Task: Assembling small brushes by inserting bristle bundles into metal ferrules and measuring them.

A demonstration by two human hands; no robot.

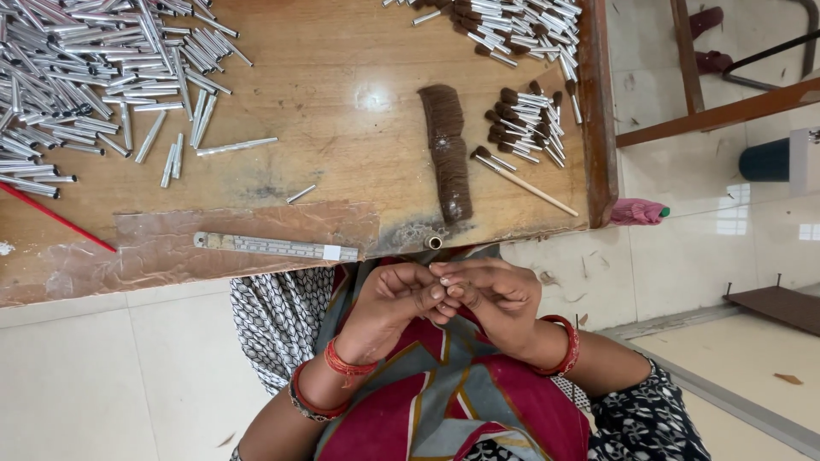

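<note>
While both hands meet at lower centre, left hand (395, 300) and right hand (495, 294) pinch fingers together on something too small to tell, below the tabletop (342, 102) edge, near the brown bristle bundle (448, 152).

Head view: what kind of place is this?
Probably a small brush-making workshop: a low wooden table holds a heap of loose metal tubes, a bundle of brown bristle and tubes already tipped with bristle.

A small brush-making workshop.
A worn wooden table (342, 77) carries heaps of loose metal tubes (77, 68), a strip of brown bristle (448, 149) and finished brush heads (525, 119), above a tiled floor (102, 376).
</note>
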